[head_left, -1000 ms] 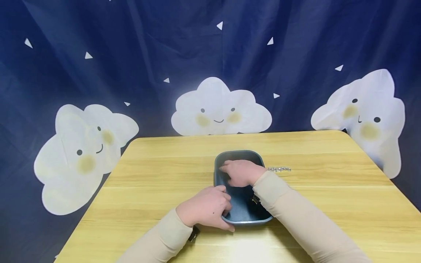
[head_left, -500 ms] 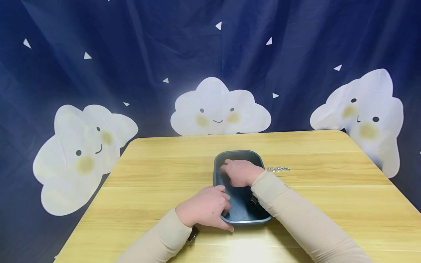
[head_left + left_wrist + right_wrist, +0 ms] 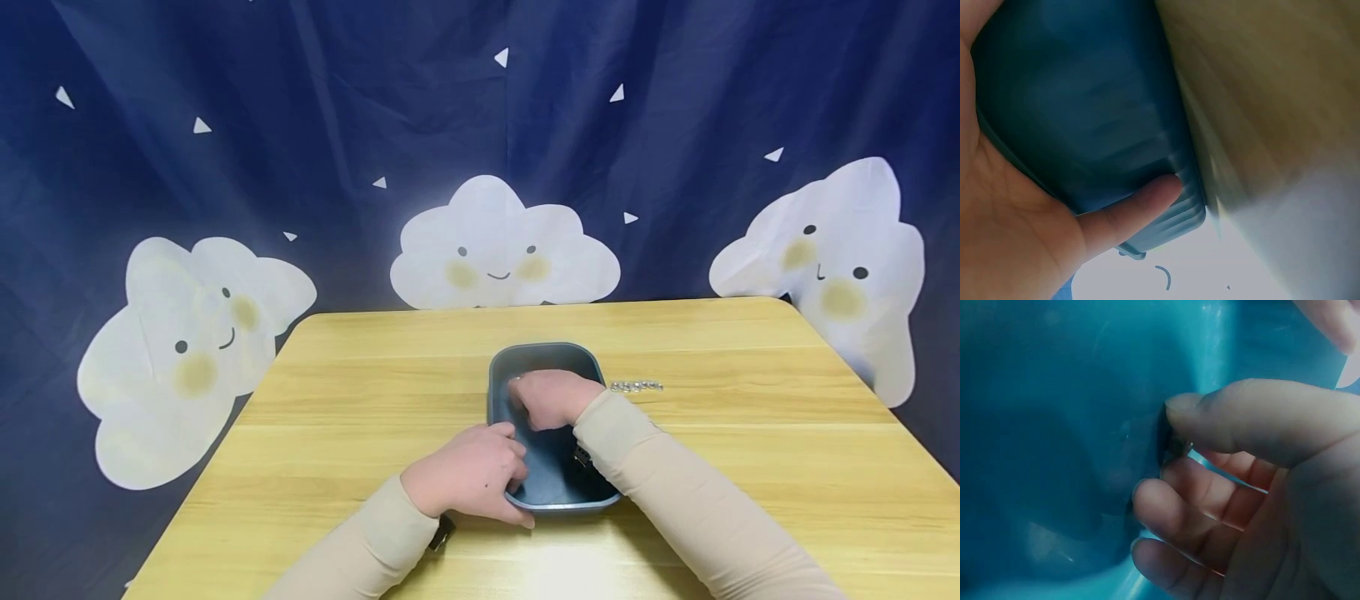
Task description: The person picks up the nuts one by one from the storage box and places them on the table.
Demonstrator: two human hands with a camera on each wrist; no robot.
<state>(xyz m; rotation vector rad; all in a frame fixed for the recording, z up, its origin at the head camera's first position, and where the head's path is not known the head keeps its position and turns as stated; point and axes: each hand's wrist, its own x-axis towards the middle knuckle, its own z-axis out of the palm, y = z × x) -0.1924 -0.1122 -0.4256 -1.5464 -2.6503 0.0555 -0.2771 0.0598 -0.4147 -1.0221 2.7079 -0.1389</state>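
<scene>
A dark blue rounded tub [image 3: 558, 487] lies on the wooden table in the head view. My left hand [image 3: 472, 471] grips its near left wall, fingers over the rim and thumb low on the ribbed outside [image 3: 1104, 125] in the left wrist view. Inside the tub, my right hand [image 3: 555, 398] reaches down near the far left part. The right wrist view shows its thumb and forefinger close together at the tub floor, pinching a small shiny piece [image 3: 1177, 447] that is mostly hidden. The other fingers are curled below it. Several small clear shiny pieces [image 3: 636, 387] form a row right of the tub.
The wooden table [image 3: 360, 375] extends around the tub on all sides. Behind its far edge hangs a dark blue curtain [image 3: 420, 100] with white clouds. The right forearm crosses the tub's right rim.
My right hand has dipped slightly lower in the tub, and its fingers have curled in from a more extended forefinger. The left hand and the tub stay where they were.
</scene>
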